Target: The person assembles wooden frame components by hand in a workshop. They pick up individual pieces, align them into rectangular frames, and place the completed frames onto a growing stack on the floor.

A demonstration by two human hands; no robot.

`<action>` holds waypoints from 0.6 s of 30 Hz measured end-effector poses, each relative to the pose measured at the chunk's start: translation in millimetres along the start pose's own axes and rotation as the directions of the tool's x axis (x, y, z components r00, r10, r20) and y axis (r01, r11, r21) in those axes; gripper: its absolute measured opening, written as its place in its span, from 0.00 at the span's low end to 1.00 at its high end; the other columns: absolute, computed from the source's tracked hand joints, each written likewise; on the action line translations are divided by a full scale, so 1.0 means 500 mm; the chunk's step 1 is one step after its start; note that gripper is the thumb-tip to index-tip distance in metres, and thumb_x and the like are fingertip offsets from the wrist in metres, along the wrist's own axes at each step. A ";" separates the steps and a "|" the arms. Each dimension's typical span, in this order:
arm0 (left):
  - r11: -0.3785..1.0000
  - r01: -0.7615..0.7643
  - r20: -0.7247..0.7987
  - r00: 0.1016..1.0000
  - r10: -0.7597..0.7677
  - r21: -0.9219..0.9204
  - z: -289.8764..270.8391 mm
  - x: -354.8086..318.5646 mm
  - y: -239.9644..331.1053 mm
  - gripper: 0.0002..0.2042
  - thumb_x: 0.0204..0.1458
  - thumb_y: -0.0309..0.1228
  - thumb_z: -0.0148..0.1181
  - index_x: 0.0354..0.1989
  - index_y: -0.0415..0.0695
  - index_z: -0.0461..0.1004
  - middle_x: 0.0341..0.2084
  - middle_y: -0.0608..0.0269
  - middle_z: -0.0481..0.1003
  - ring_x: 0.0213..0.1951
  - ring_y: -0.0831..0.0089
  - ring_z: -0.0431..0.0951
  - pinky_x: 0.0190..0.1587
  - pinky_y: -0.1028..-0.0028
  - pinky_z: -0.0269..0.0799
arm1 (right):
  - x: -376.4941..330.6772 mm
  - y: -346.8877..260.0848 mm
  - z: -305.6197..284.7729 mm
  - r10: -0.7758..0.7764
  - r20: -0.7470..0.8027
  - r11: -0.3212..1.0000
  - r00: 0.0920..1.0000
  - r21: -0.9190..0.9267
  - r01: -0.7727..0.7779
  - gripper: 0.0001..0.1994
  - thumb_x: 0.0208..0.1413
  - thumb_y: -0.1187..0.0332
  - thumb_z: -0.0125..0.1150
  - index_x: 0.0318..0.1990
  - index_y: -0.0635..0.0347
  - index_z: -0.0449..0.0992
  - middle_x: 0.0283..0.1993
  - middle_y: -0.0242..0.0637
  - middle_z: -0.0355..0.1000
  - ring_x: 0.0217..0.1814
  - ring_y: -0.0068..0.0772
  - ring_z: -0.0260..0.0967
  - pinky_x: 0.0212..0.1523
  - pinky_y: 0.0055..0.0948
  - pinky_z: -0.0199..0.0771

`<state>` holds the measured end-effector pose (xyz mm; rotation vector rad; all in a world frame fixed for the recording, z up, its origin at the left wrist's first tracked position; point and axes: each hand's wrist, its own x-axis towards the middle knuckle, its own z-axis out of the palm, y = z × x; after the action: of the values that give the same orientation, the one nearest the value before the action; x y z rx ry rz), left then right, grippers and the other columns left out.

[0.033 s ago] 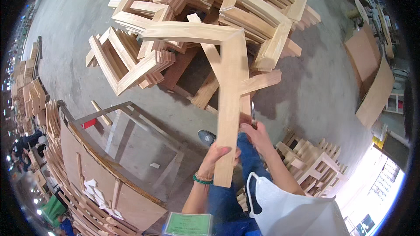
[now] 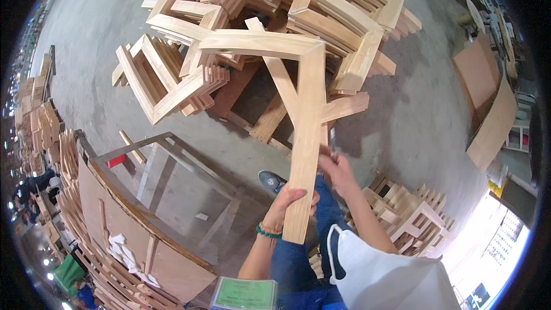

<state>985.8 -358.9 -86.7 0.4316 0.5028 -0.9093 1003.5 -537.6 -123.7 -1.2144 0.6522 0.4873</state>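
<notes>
A pale wooden frame (image 2: 307, 143), with a long upright, an angled top arm and crossing braces, is held up in front of me. My left hand (image 2: 284, 205) is closed round the lower end of its upright, thumb across the front face. My right hand (image 2: 340, 173) is closed beside the upright, just above my left hand's height. From its fingers rises a slim, partly metallic tool (image 2: 332, 135), mostly hidden and blurred, whose kind I cannot make out. The fingers of my right hand are partly behind the wood.
Stacked wooden frames (image 2: 172, 83) fill the floor ahead. To the left stand a metal frame (image 2: 129, 151) and a large board (image 2: 123, 224). Another wood stack (image 2: 410, 215) lies at the right, with brown sheets (image 2: 493, 120) farther out. A white mask (image 2: 373, 270) hangs at the bottom.
The wooden frame has shifted slightly to the right, with my left hand still gripping it. My right hand has moved a little right and up.
</notes>
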 end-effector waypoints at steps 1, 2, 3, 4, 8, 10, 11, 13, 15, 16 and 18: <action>0.997 0.049 0.041 0.998 -0.047 -0.051 0.003 0.031 -0.007 0.25 0.51 0.39 0.57 0.53 0.39 0.61 0.27 0.55 0.71 0.23 0.70 0.73 0.24 0.73 0.72 | 0.024 -0.010 -0.023 -0.030 -0.008 0.999 1.000 0.034 0.031 0.21 0.58 0.62 0.56 0.55 0.66 0.68 0.46 0.33 0.73 0.43 0.19 0.69 0.42 0.22 0.71; 0.991 0.093 0.075 0.994 -0.086 -0.100 0.000 0.058 -0.009 0.24 0.51 0.39 0.56 0.53 0.40 0.61 0.26 0.56 0.70 0.23 0.71 0.72 0.24 0.74 0.71 | 0.044 -0.028 -0.042 -0.004 0.024 0.994 1.000 0.105 0.002 0.21 0.58 0.63 0.56 0.56 0.66 0.66 0.46 0.33 0.73 0.43 0.19 0.69 0.41 0.22 0.71; 0.990 0.118 0.043 0.992 -0.115 -0.078 -0.002 0.088 -0.011 0.24 0.50 0.40 0.56 0.53 0.40 0.61 0.26 0.57 0.70 0.22 0.71 0.72 0.23 0.74 0.71 | 0.060 -0.048 -0.064 0.020 0.060 0.984 0.998 0.174 -0.030 0.22 0.58 0.64 0.57 0.57 0.66 0.65 0.46 0.34 0.73 0.44 0.20 0.69 0.40 0.22 0.71; 0.988 0.144 0.008 0.990 -0.144 -0.051 -0.003 0.115 -0.007 0.25 0.50 0.40 0.56 0.53 0.40 0.61 0.25 0.58 0.69 0.22 0.71 0.71 0.23 0.74 0.70 | 0.076 -0.054 -0.066 0.023 0.079 0.977 0.997 0.211 -0.039 0.23 0.57 0.66 0.57 0.58 0.66 0.63 0.46 0.34 0.73 0.44 0.20 0.70 0.40 0.23 0.71; 0.970 0.155 -0.098 0.985 -0.139 0.187 0.004 0.194 0.034 0.25 0.48 0.44 0.55 0.52 0.43 0.63 0.24 0.60 0.69 0.21 0.73 0.69 0.22 0.76 0.67 | 0.135 -0.061 -0.068 0.011 0.062 0.961 0.998 0.275 -0.027 0.30 0.52 0.71 0.62 0.61 0.64 0.55 0.48 0.38 0.71 0.48 0.26 0.70 0.41 0.26 0.72; 0.970 0.153 -0.093 0.986 -0.138 0.189 -0.006 0.212 0.041 0.24 0.47 0.44 0.55 0.51 0.45 0.64 0.24 0.61 0.69 0.21 0.73 0.69 0.23 0.76 0.67 | 0.153 -0.075 -0.071 0.000 0.106 0.976 0.994 0.218 -0.023 0.29 0.53 0.69 0.62 0.60 0.62 0.57 0.49 0.37 0.69 0.47 0.24 0.69 0.41 0.22 0.72; 0.975 0.127 -0.107 0.988 -0.109 0.183 -0.009 0.221 0.039 0.24 0.47 0.44 0.55 0.51 0.45 0.64 0.24 0.61 0.69 0.21 0.74 0.69 0.23 0.77 0.67 | 0.163 -0.081 -0.071 -0.005 0.127 0.982 0.992 0.190 -0.020 0.28 0.53 0.68 0.62 0.60 0.62 0.58 0.50 0.36 0.68 0.47 0.23 0.69 0.41 0.21 0.72; 0.980 0.092 -0.106 0.992 -0.074 0.179 -0.005 0.254 0.032 0.23 0.47 0.44 0.55 0.50 0.45 0.64 0.24 0.62 0.69 0.21 0.74 0.68 0.23 0.77 0.67 | 0.199 -0.070 -0.090 -0.024 0.112 0.978 0.993 0.206 0.000 0.30 0.52 0.69 0.63 0.61 0.63 0.57 0.47 0.37 0.70 0.44 0.24 0.69 0.39 0.24 0.70; 0.984 0.153 -0.085 0.986 -0.145 0.094 -0.037 0.281 0.037 0.24 0.48 0.44 0.55 0.51 0.45 0.64 0.26 0.61 0.71 0.23 0.73 0.71 0.25 0.76 0.69 | 0.236 -0.064 -0.098 -0.011 0.120 0.982 0.993 0.188 -0.012 0.31 0.51 0.69 0.63 0.61 0.64 0.56 0.45 0.38 0.71 0.42 0.25 0.69 0.38 0.25 0.69; 0.984 0.173 -0.084 0.982 -0.168 0.051 -0.062 0.288 0.040 0.24 0.49 0.45 0.56 0.51 0.45 0.64 0.27 0.61 0.72 0.24 0.73 0.72 0.26 0.76 0.70 | 0.251 -0.065 -0.091 0.016 0.140 0.987 0.990 0.159 -0.038 0.31 0.51 0.69 0.63 0.61 0.64 0.57 0.45 0.38 0.71 0.41 0.24 0.68 0.38 0.25 0.68; 0.972 0.148 -0.202 0.973 -0.110 0.180 -0.109 0.318 0.048 0.24 0.50 0.46 0.56 0.52 0.44 0.65 0.31 0.59 0.74 0.28 0.72 0.75 0.30 0.74 0.72 | 0.284 -0.057 -0.085 0.104 0.166 0.989 0.981 0.085 -0.119 0.31 0.51 0.69 0.64 0.61 0.64 0.57 0.44 0.38 0.71 0.41 0.24 0.68 0.40 0.25 0.67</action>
<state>1075.3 -416.3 -219.3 0.6746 0.6253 -1.0538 1117.0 -586.6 -210.8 -1.0408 0.6006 0.6348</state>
